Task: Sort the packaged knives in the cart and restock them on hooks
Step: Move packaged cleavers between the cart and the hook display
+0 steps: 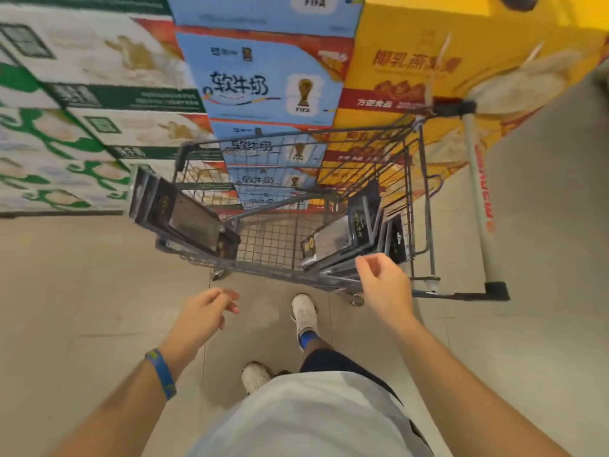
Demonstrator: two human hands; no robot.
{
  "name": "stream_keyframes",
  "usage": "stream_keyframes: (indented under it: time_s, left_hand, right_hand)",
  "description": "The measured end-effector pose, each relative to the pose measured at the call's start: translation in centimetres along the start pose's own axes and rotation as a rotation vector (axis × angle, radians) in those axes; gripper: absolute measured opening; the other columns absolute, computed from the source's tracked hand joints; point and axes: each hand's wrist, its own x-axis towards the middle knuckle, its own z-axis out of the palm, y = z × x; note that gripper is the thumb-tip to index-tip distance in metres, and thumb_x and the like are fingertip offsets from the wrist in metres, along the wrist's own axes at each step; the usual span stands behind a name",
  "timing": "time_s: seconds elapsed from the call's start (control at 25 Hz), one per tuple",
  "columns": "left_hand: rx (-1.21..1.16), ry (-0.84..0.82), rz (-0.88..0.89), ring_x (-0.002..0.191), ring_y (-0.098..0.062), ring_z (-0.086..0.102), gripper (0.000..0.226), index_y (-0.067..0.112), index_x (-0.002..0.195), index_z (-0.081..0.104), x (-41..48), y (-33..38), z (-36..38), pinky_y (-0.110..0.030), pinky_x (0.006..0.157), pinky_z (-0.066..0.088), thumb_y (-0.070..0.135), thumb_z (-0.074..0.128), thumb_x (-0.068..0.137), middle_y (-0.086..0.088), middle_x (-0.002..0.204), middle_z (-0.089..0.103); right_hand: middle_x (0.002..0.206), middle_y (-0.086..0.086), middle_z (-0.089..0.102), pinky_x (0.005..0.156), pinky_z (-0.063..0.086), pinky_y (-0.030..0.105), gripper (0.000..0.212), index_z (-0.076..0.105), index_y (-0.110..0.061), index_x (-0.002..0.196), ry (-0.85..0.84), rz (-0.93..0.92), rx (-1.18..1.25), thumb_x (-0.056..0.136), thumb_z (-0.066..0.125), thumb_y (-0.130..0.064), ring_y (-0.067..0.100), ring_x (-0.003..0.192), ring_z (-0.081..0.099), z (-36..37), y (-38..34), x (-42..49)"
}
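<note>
Stacked cartons (270,84) stand at 12 o'clock, behind the cart (273,239). Inside the cart, a left stack (184,216) of packaged knives leans at 9 o'clock and a right stack (349,232) at 3 o'clock. Your left hand (204,316) and right hand (384,285) are loosely curled and empty. The right hand is just beside the right stack.

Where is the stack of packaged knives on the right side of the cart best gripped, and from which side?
Probably by its raised upper edge, coming from above with the right hand. The packaged knives lean tilted against the cart's right wall, so only their edges stand free for the fingers.
</note>
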Motion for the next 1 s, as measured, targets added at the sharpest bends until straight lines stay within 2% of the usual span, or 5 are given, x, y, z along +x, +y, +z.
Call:
stream_keyframes:
  time_s: [0.2, 0.48, 0.6, 0.84, 1.0]
  left_hand:
    - [0.001, 0.007, 0.023, 0.042, -0.009, 0.047, 0.028, 0.018, 0.090, 0.072, 2.3, 4.3, 3.0, -0.019, 0.042, 0.038, 0.008, 0.046, 0.099, -0.006, 0.077, 0.072]
    - [0.072, 0.002, 0.013, 0.038, 0.001, 0.047, 0.026, 0.025, 0.088, 0.071, 6.0, 12.1, 6.5, -0.012, 0.038, 0.035, 0.018, 0.048, 0.100, 0.007, 0.070, 0.072]
    - [0.132, -0.060, 0.003, 0.042, -0.003, 0.048, 0.027, 0.027, 0.091, 0.069, 6.8, 12.9, 6.9, -0.013, 0.042, 0.038, 0.023, 0.045, 0.101, 0.010, 0.075, 0.073]
    - [0.156, -0.108, -0.009, 0.046, -0.001, 0.051, 0.025, 0.031, 0.095, 0.069, 8.2, 12.1, 4.7, -0.013, 0.049, 0.042, 0.029, 0.044, 0.102, 0.011, 0.080, 0.072]
    - [0.190, -0.135, 0.029, 0.048, -0.001, 0.052, 0.024, 0.031, 0.096, 0.068, 8.7, 11.9, 3.7, -0.017, 0.054, 0.044, 0.030, 0.044, 0.102, 0.012, 0.081, 0.072]
  right_hand:
    - [0.140, 0.005, 0.052, 0.103, 0.046, 0.042, 0.053, 0.049, -0.016, 0.143, 0.130, -0.052, -0.289, 0.098, 0.062, -0.041, 0.025, 0.128, 0.050, -0.8, -1.0, 8.0]
    - [0.160, 0.024, 0.029, 0.103, 0.046, 0.046, 0.080, 0.021, -0.013, 0.159, -0.020, -0.087, -0.830, 0.098, 0.058, -0.049, 0.040, 0.138, 0.041, 1.7, -1.4, 16.7]
    - [0.145, 0.019, 0.045, 0.103, 0.041, 0.044, 0.057, 0.035, -0.013, 0.153, -0.014, -0.176, -0.936, 0.101, 0.053, -0.028, 0.036, 0.133, 0.042, 2.3, 0.3, 17.6]
    - [0.094, 0.009, 0.069, 0.071, 0.051, 0.037, 0.040, 0.067, -0.013, 0.105, -0.015, -0.500, -0.852, 0.073, 0.083, -0.030, 0.028, 0.085, 0.066, 4.2, 0.4, 13.6]
    - [0.098, 0.008, 0.073, 0.070, 0.054, 0.030, 0.019, 0.071, -0.013, 0.104, -0.329, -0.020, -0.550, 0.094, 0.067, -0.030, 0.026, 0.087, 0.071, 6.1, 0.6, 11.6]
